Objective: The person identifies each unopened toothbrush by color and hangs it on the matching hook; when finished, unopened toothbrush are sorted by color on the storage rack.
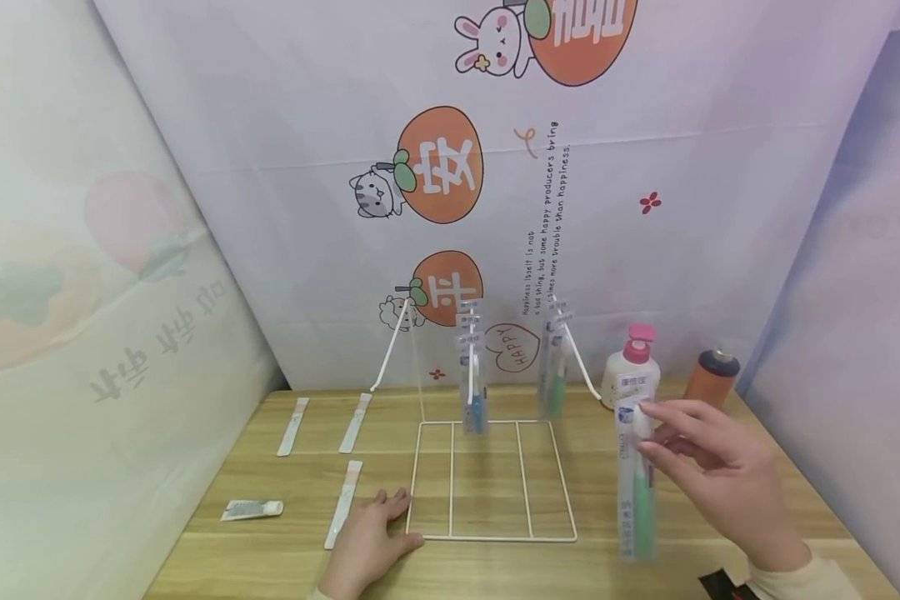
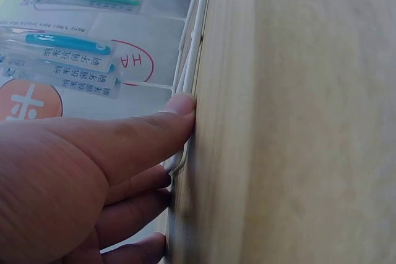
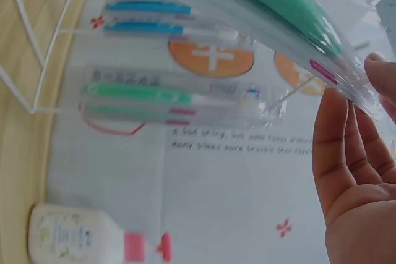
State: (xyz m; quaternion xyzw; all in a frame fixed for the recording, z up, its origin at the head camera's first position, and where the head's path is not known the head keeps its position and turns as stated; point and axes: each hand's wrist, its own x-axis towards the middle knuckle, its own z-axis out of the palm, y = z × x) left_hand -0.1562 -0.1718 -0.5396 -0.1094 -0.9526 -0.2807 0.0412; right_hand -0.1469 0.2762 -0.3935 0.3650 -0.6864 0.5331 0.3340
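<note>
My right hand (image 1: 727, 471) pinches a green toothbrush in a clear printed wrapper (image 1: 642, 508) near its top, holding it upright right of the white wire rack (image 1: 491, 540). The same wrapped brush (image 3: 272, 4) slants across the top of the right wrist view. My left hand (image 1: 371, 533) lies at the rack's front left corner, thumb (image 2: 182, 103) on the front wire and fingers spread along the left side. Wrapped blue toothbrushes (image 1: 475, 408) hang from the rack's middle prong, wrapped green ones (image 1: 555, 392) from the right prong. The left prong (image 1: 390, 346) holds nothing.
Several slim white packets (image 1: 342, 504) and a small tube (image 1: 251, 510) lie left of the rack. At the back right stand a pink-topped pump bottle (image 1: 630, 367) and an orange bottle with a dark cap (image 1: 712, 379). A printed cloth rises behind the wooden table (image 1: 487, 575).
</note>
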